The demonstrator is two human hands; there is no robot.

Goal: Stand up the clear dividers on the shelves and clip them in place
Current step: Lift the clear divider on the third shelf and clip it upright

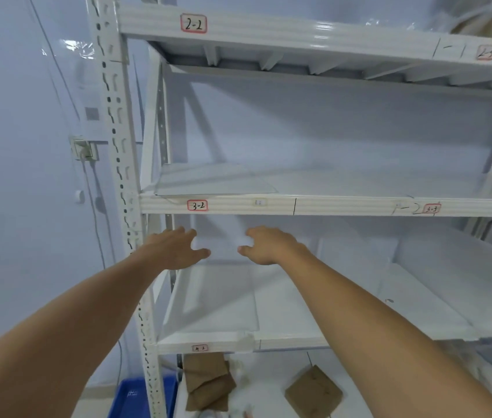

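Hands, our left hand [175,248] and right hand [269,244], reach open-fingered and empty above the clear divider [223,297] lying flat on the lower shelf [208,342], so we should pinch its edges evenly before tilting it upright.

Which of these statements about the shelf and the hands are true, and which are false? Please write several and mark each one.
1. The clear divider on the shelf marked 3-2 lies flat. True.
2. The left hand grips a brown packet. False: it is open and holds nothing.
3. Both hands reach in below the 3-2 shelf. True; the right hand is open too.
4. A red bin stands on the floor. False: the bin is blue.
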